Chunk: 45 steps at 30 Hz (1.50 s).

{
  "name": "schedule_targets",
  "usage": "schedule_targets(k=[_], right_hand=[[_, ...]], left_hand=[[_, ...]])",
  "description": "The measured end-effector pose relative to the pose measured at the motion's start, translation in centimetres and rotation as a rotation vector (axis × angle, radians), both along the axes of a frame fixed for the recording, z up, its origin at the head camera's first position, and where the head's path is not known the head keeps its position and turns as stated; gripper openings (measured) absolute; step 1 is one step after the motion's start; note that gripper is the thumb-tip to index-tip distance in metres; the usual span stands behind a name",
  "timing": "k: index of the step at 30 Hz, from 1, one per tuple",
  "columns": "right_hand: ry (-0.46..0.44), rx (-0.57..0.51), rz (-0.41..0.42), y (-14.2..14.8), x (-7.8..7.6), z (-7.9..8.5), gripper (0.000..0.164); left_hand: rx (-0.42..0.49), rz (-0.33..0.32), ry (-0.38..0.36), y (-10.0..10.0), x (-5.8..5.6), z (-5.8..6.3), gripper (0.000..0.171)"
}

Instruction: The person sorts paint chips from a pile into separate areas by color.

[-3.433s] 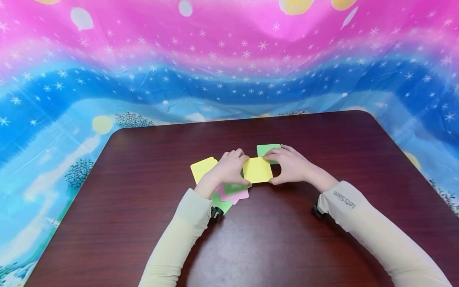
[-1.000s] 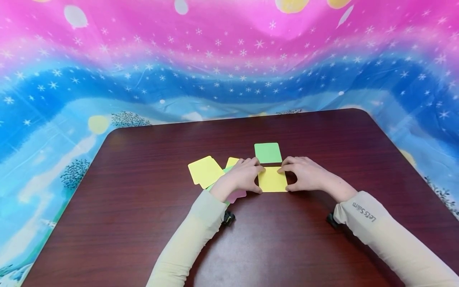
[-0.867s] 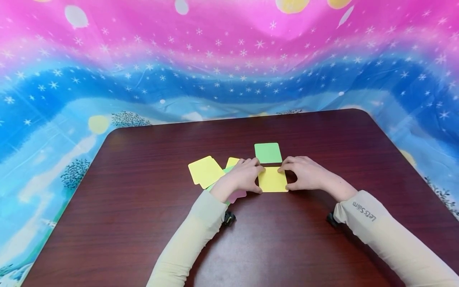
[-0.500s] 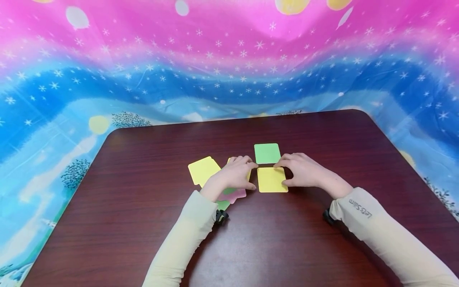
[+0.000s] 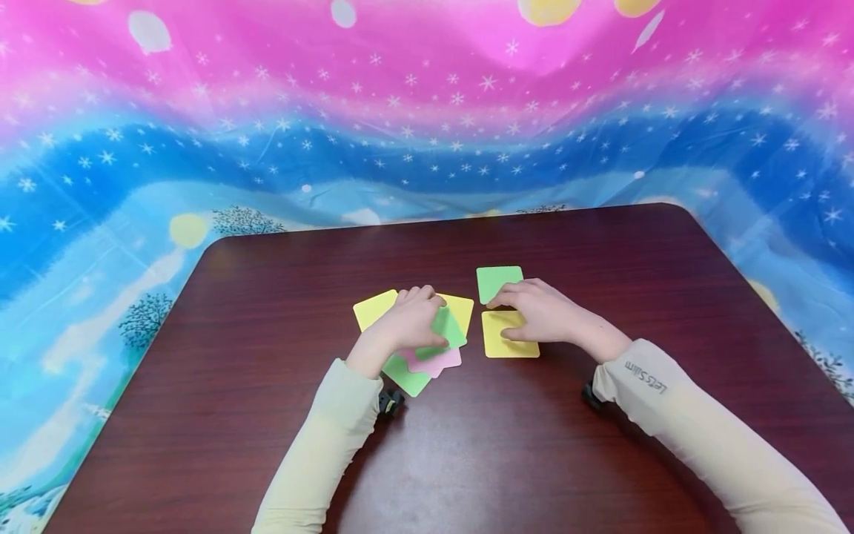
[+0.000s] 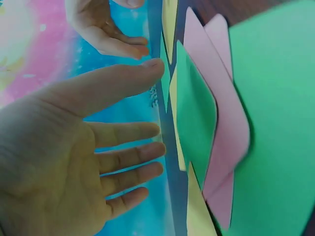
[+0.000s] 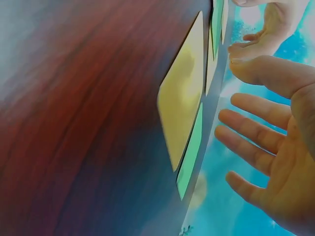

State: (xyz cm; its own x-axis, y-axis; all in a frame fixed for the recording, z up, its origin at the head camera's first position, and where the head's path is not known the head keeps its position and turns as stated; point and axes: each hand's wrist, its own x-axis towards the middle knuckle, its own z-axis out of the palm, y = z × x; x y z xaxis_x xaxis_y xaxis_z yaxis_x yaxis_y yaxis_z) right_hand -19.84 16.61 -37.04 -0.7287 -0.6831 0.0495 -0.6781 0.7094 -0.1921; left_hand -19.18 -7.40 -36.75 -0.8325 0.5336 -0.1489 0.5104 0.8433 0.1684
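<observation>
My left hand (image 5: 408, 324) hovers over a loose pile of square cards, and its fingers look straight and empty in the left wrist view. The pile has a green card (image 5: 451, 328) on top, pink cards (image 6: 238, 128) below it, another green card (image 5: 408, 380) nearest me, and yellow cards (image 5: 373, 305) at the back. To the right, a yellow card (image 5: 495, 341) lies flat just in front of a separate green card (image 5: 494, 282). Above this pair is my right hand (image 5: 550, 315), holding nothing, its fingers extended in the right wrist view.
Everything lies on a dark reddish-brown table (image 5: 467, 475) with rounded far corners. Behind and beside it hangs a pink and blue patterned cloth (image 5: 414, 126). Black wrist cameras (image 5: 390, 401) sit under both pale sleeves (image 5: 707, 437).
The yellow card, earlier held between both hands, was set down in front of the lone green card and released. Since then the left hand has moved left over the pile; the right has shifted slightly left.
</observation>
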Motion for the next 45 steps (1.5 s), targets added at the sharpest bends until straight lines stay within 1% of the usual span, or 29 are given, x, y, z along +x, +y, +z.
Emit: schedule_targets(k=[2, 7, 13, 18, 22, 28, 32, 41, 45], right_hand=[[0.002, 0.003, 0.013, -0.5, 0.0, 0.0, 0.044], [0.002, 0.028, 0.035, -1.8, 0.0, -0.2, 0.048], [0.005, 0.063, 0.048, -3.3, -0.1, -0.2, 0.054], [-0.018, 0.076, 0.069, -4.5, -0.4, -0.3, 0.060], [-0.028, 0.112, 0.086, -5.2, -0.6, -0.6, 0.066], [-0.058, 0.146, 0.088, -6.0, -1.0, -1.0, 0.070], [-0.071, 0.150, 0.083, -6.2, -1.2, -1.3, 0.071], [-0.065, 0.123, 0.085, -6.2, -1.4, -1.2, 0.071], [-0.062, 0.116, 0.085, -6.1, -1.5, -1.2, 0.070]], left_hand=[[-0.019, 0.021, 0.003, -0.4, 0.1, 0.0, 0.070], [-0.060, 0.058, -0.022, -1.2, 0.7, -0.2, 0.078], [-0.096, 0.073, -0.013, -1.7, 1.0, -0.4, 0.075], [-0.107, 0.072, -0.007, -1.8, 1.0, -0.5, 0.075], [-0.121, 0.067, -0.008, -1.9, 1.0, -0.7, 0.074], [-0.126, 0.063, -0.006, -1.9, 0.9, -0.9, 0.073], [-0.125, 0.062, -0.011, -1.8, 0.8, -0.8, 0.074], [-0.126, 0.050, -0.014, -1.5, 0.8, -0.4, 0.076], [-0.133, 0.044, -0.010, -1.4, 0.7, -0.5, 0.075]])
